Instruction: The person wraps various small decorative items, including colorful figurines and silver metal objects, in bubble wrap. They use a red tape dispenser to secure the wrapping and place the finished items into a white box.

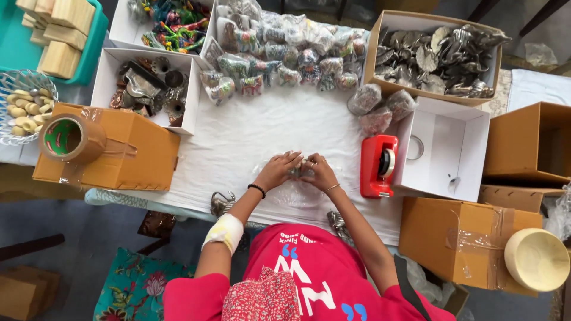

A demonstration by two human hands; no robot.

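A small packing workshop for handicrafts; a white-covered table [238, 148] is crowded with cardboard boxes [464, 238], a box of metal ornaments [437, 53], a heap of bagged trinkets [285, 53], a roll of brown packing tape [68, 138] and a red tape dispenser [377, 165].
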